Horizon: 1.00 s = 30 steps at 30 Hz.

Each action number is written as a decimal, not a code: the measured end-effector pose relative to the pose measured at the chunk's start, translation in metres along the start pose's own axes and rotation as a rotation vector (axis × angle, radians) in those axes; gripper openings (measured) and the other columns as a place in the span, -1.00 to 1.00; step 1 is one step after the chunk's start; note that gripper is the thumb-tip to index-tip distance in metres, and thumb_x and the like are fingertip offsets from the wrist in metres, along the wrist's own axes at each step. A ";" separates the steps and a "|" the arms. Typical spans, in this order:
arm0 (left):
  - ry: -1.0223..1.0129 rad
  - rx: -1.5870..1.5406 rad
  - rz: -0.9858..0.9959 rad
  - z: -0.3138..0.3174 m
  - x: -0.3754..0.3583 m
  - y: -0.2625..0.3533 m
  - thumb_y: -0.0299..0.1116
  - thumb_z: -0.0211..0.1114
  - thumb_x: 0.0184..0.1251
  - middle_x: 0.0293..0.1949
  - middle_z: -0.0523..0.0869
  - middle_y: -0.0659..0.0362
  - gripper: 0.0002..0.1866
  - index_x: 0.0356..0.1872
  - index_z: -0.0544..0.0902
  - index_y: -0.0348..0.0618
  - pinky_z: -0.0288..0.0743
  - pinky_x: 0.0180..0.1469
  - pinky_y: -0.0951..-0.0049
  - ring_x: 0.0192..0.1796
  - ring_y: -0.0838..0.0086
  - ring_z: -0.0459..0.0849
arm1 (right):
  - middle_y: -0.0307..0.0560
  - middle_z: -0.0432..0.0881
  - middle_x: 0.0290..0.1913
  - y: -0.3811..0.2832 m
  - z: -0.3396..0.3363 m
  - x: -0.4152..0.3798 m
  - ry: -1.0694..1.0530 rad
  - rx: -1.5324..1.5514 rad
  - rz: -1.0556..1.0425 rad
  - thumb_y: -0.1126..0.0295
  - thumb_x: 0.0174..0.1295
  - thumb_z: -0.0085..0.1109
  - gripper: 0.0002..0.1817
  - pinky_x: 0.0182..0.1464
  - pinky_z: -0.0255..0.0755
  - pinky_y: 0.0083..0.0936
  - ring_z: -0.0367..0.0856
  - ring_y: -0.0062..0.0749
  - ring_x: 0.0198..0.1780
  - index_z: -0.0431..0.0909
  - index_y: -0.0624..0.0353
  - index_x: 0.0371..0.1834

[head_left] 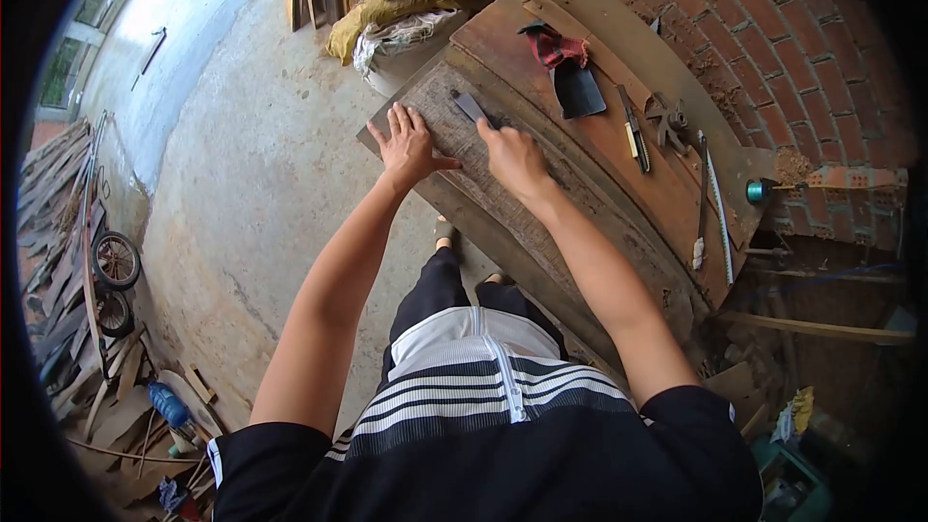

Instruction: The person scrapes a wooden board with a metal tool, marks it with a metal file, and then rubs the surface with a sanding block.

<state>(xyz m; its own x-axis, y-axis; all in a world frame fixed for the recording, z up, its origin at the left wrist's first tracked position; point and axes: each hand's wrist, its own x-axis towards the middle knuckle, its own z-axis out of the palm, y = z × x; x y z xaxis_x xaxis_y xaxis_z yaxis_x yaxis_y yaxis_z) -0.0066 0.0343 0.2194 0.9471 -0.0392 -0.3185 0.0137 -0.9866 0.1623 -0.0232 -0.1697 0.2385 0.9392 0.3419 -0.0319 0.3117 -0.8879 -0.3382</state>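
Note:
My left hand [410, 147] lies flat with its fingers spread on the near edge of a rough wooden board [440, 101]. To its right, my right hand [515, 159] is closed round the near end of a dark, flat-bladed tool [470, 107]. The blade points away from me, towards the far left end of the board, and lies on or just above its surface. Which kind of tool it is, I cannot tell, since my fingers hide its handle.
On the bench's right part are a dark scoop-like piece [578, 90], a red cloth [556, 46], a cutter [634, 138], a metal clamp-like part [669, 124] and a saw blade [718, 217]. Sacks [416, 0] stand beyond the bench; a brick wall [773, 29] rises at the right.

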 end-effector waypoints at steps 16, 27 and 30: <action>0.270 0.220 0.116 -0.001 0.017 -0.001 0.31 0.58 -0.17 0.18 0.60 -0.33 0.02 0.06 0.65 -0.57 -0.27 0.44 -0.66 0.29 -0.02 0.58 | 0.30 0.67 -0.25 -0.015 0.007 0.030 -0.049 0.051 0.076 0.54 0.33 -0.02 -0.48 -0.17 0.62 0.03 0.71 0.25 -0.24 0.50 0.08 0.38; 0.062 -0.049 0.093 -0.004 0.036 -0.040 0.28 0.63 -0.21 0.47 0.39 -0.23 0.28 0.56 0.24 -0.11 0.17 0.46 -0.31 0.45 -0.04 0.46 | 0.36 0.71 -0.35 -0.010 -0.011 -0.040 -0.203 0.061 0.155 0.51 0.34 -0.05 -0.41 -0.18 0.66 0.07 0.76 0.27 -0.24 0.39 -0.01 0.48; 0.112 -0.078 0.105 -0.003 0.033 -0.040 0.26 0.66 -0.25 0.40 0.45 -0.24 0.29 0.54 0.26 -0.16 0.31 0.41 -0.11 0.37 -0.05 0.54 | 0.35 0.71 -0.36 -0.019 0.007 0.022 -0.049 0.091 0.118 0.49 0.35 -0.05 -0.42 -0.17 0.67 0.06 0.77 0.25 -0.25 0.38 -0.01 0.49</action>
<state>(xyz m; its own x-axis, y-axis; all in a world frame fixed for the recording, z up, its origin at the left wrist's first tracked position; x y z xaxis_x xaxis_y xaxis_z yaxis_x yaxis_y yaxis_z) 0.0253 0.0727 0.2049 0.9744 -0.1189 -0.1909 -0.0661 -0.9628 0.2621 -0.0094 -0.1435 0.2374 0.9596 0.2538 -0.1217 0.1836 -0.8920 -0.4131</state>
